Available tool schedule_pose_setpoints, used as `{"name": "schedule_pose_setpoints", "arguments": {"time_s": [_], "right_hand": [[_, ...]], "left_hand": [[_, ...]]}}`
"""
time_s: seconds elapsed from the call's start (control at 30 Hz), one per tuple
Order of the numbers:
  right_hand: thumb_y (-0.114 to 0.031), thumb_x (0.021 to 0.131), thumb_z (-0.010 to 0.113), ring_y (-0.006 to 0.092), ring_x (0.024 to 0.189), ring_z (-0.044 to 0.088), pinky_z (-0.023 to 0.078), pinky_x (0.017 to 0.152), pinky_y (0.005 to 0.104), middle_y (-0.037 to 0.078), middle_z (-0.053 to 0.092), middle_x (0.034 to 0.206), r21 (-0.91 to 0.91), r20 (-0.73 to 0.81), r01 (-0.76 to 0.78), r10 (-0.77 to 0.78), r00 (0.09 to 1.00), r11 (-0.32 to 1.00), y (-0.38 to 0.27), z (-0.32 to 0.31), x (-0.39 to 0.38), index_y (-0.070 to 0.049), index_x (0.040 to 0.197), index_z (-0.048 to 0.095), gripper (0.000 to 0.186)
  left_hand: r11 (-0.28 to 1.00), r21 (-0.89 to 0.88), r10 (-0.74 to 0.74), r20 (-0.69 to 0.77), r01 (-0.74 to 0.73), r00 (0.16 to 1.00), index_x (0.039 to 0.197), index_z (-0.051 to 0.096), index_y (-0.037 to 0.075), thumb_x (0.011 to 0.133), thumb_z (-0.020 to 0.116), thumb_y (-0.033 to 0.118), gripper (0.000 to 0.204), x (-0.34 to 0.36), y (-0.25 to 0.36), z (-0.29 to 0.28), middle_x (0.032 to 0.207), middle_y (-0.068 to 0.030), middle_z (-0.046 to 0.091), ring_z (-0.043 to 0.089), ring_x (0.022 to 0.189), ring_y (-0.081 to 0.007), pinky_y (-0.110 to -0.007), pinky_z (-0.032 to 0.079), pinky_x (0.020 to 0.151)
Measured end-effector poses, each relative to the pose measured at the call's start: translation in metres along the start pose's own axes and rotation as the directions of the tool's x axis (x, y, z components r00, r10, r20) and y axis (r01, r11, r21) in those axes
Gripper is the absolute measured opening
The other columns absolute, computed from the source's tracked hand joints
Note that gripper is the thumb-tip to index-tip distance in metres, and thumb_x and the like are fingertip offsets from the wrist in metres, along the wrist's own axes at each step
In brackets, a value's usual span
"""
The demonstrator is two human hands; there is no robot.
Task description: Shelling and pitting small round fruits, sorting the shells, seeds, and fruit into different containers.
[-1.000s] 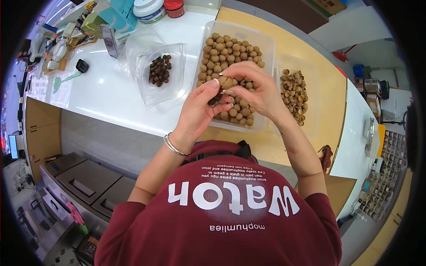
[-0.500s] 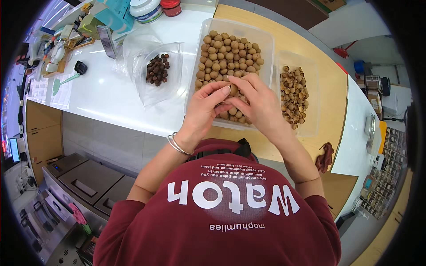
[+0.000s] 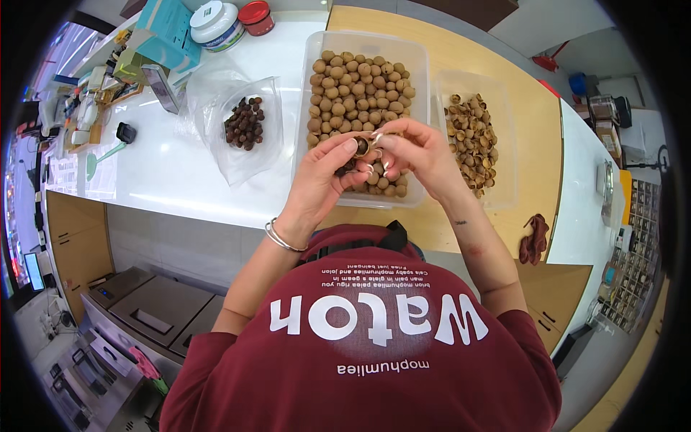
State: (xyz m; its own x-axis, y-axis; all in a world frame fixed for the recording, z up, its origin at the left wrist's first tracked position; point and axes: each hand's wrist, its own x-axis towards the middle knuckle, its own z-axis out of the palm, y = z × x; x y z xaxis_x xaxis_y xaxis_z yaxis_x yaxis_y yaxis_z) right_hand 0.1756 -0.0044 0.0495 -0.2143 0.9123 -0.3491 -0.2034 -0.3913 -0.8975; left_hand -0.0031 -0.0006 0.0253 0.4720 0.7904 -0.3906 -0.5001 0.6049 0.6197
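Observation:
Over the near part of a clear plastic bin (image 3: 423, 75), my hands meet around a cracked dried longan. My left hand (image 3: 317, 173) holds its opened brown shell (image 3: 362, 147) between thumb and fingers, with the hollow inside showing. A dark longan flesh ball (image 3: 347, 168) shows by the left fingers. My right hand (image 3: 423, 155) pinches at the shell's right edge; its fingertips partly cover what they grip. Whole dried longans (image 3: 360, 90) fill the bin below. On the left, a clear bag (image 3: 268, 155) holds dark peeled longans (image 3: 244, 124).
To the right stands a clear bin (image 3: 509, 173) of broken shells (image 3: 471, 140). A phone (image 3: 160, 88) leans behind the bag. A white tub (image 3: 216, 27) and a red jar (image 3: 256, 17) stand at the back. A dark red cloth-like item (image 3: 533, 240) lies at the right table edge.
The longan between my hands has gone from a closed-looking ball to an opened shell with a dark inside. My right hand has shifted slightly away from the left.

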Motion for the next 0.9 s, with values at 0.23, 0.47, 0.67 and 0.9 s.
{"name": "schedule_pose_setpoints", "arguments": {"time_s": [0.23, 0.47, 0.67, 0.9], "right_hand": [[-0.019, 0.077, 0.063, 0.0058, 0.050, 0.043, 0.037, 0.047, 0.0194, -0.002, 0.047, 0.062, -0.183, 0.125, 0.035, -0.012, 0.992, 0.982, -0.004, 0.002, -0.004, -0.004, 0.103, 0.059, 0.030], [-0.015, 0.072, 0.065, 0.0076, 0.048, 0.040, 0.033, 0.046, 0.0235, -0.001, 0.039, 0.054, -0.642, 0.119, 0.252, -0.231, 0.966, 0.724, -0.003, 0.008, -0.002, -0.011, 0.100, 0.062, 0.028], [-0.012, 0.071, 0.062, 0.0197, 0.063, 0.057, 0.047, 0.052, 0.0301, 0.003, 0.056, 0.070, -0.822, 0.287, 0.513, -0.599, 0.747, 0.246, -0.004, 0.014, -0.008, -0.015, 0.101, 0.060, 0.030], [-0.015, 0.072, 0.063, 0.0207, 0.062, 0.058, 0.047, 0.052, 0.0298, 0.001, 0.059, 0.076, -0.925, 0.298, 0.377, -0.516, 0.803, 0.054, -0.020, 0.013, -0.023, -0.017, 0.101, 0.060, 0.029]], "left_hand": [[0.997, 0.066, 0.034, 0.022, -0.036, 0.999, 0.107, 0.051, 0.002, 0.087, 0.051, 0.016, 0.024, 0.004, -0.006, -0.012, 0.088, -0.0071, 0.060, 0.059, 0.073, -0.0106, -0.021, 0.054, 0.061], [0.993, -0.120, 0.003, 0.066, 0.005, 0.998, 0.105, 0.051, 0.004, 0.088, 0.051, 0.019, 0.023, 0.006, -0.017, -0.007, 0.091, -0.0064, 0.058, 0.061, 0.078, -0.0143, -0.024, 0.054, 0.065], [0.963, -0.265, -0.043, 0.013, 0.045, 0.999, 0.104, 0.051, 0.005, 0.092, 0.041, 0.025, 0.026, 0.008, -0.009, 0.000, 0.097, -0.0073, 0.057, 0.058, 0.088, -0.0171, -0.030, 0.052, 0.074], [0.916, -0.371, -0.159, 0.018, 0.154, 0.987, 0.097, 0.054, 0.006, 0.091, 0.042, 0.025, 0.023, 0.012, -0.015, -0.005, 0.098, -0.0069, 0.057, 0.057, 0.091, -0.0176, -0.030, 0.051, 0.078]]}}
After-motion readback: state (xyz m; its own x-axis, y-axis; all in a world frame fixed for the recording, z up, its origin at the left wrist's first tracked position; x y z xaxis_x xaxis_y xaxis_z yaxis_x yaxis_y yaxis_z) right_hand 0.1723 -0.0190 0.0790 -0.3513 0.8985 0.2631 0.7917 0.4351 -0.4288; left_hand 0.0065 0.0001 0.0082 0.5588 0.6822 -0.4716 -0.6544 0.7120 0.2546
